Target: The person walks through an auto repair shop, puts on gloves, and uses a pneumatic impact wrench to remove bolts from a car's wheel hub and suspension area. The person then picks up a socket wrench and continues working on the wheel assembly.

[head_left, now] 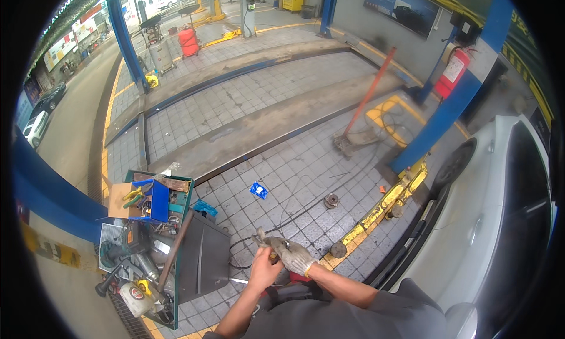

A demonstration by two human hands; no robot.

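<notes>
2 forearms [344,286] converge, the bare left grip [265,272] curled close beside the gloved right grip [295,258]

We cannot make out whether our bare left hand [265,273] grips anything against our gloved right hand [294,258], since their overlapping fingers hide the spot, while the view's dark rim cuts off the pale car [485,203] and distant cars [37,126] blur.

The bare left hand [266,273] meets the gloved right hand [295,257] above the tiled floor [288,183]; their overlap leaves any grip hard to tell. A laden tool cart [203,259] stands left, a pale car [491,209] right.
</notes>
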